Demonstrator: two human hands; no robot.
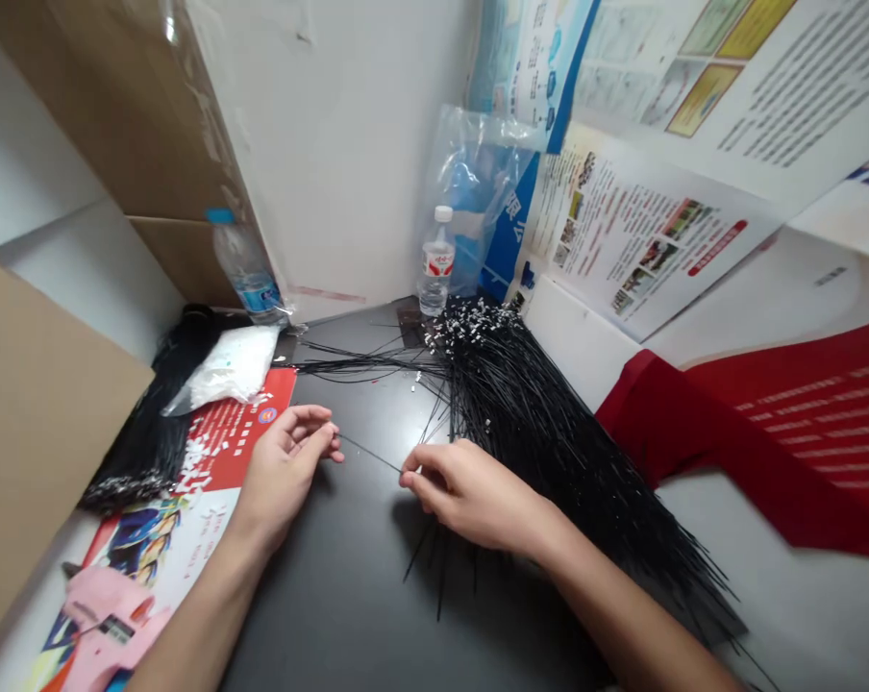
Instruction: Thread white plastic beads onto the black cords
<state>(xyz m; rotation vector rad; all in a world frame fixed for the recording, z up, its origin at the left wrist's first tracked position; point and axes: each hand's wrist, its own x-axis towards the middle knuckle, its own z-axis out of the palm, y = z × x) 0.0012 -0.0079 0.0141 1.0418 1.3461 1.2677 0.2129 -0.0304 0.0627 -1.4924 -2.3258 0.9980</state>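
Between my two hands a thin black wire [368,452] is stretched above the dark grey tabletop [334,586]. My left hand [296,452] pinches its far end between thumb and forefinger; a small pale bit shows at the fingertips, too small to name. Thumb and fingers of my right hand [459,485] are closed on the other end. Right beside that hand lies a large bundle of black wires [571,432], with small white tips [470,327] at its far end. Several loose wires stick out under my right hand.
Left are a second black bundle [153,413], a bag of white pieces [236,363], a red printed sheet [225,432] and a pink glue gun [110,615]. Two plastic bottles [436,264] stand at the back. A cardboard flap [45,442] juts in; red cloth [665,423] lies right.
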